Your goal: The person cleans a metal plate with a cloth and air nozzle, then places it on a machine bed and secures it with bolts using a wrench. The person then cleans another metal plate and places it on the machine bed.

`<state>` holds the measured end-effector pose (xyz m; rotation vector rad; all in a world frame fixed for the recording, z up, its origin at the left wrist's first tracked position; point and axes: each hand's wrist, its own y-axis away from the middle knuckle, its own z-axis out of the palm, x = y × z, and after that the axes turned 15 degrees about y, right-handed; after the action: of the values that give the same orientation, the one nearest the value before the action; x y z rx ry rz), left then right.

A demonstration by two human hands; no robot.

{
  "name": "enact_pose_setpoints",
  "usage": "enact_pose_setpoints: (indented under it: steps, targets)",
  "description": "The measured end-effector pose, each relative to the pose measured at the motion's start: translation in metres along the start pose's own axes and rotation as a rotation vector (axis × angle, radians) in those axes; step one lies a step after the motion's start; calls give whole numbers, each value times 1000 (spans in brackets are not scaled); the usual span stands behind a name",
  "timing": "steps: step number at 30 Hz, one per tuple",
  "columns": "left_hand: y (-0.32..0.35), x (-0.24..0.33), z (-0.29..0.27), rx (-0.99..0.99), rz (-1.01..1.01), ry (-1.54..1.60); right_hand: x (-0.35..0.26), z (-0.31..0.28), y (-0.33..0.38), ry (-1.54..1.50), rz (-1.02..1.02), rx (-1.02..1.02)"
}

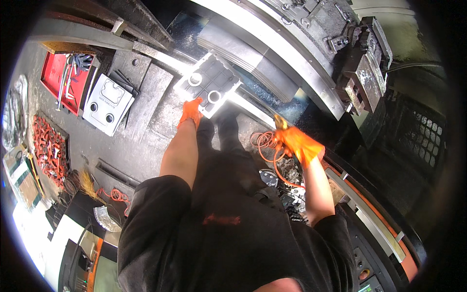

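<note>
A square grey metal plate (209,82) with two round holes and a scalloped edge rests across a bright metal rail (253,111) of the machine. My left hand (191,113), in an orange glove, is closed on the near-left corner of this plate; its thumb is partly hidden. Off to the right, my right hand (300,145), gloved in the same orange, is wrapped round an air gun (279,122) with a yellowish tip. An orange coiled hose (265,140) hangs beside that hand. The air gun is apart from the plate, to its lower right.
Similar plates (108,103) lie stacked at left beside a red tool drawer (57,73). Orange-red parts (50,151) are piled further left. A machine vise (362,80) stands far right, behind a curved metal guard (292,53). Metal parts (294,187) lie below my right hand.
</note>
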<state>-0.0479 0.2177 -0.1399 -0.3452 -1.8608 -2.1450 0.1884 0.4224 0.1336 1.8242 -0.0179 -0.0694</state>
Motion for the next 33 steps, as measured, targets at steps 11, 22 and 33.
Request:
enact_pose_setpoints:
  steps: [11, 22, 33]
  targets:
    - [16, 14, 4, 7, -57, -135, -127, -15, -33, 70, -353, -106]
    - [-9, -2, -10, -75, 40, -30, -50, 11, 40, 340, -157, -216]
    - [-67, 44, 31, -294, 301, -604, 124, 81, 86, -894, -249, 549]
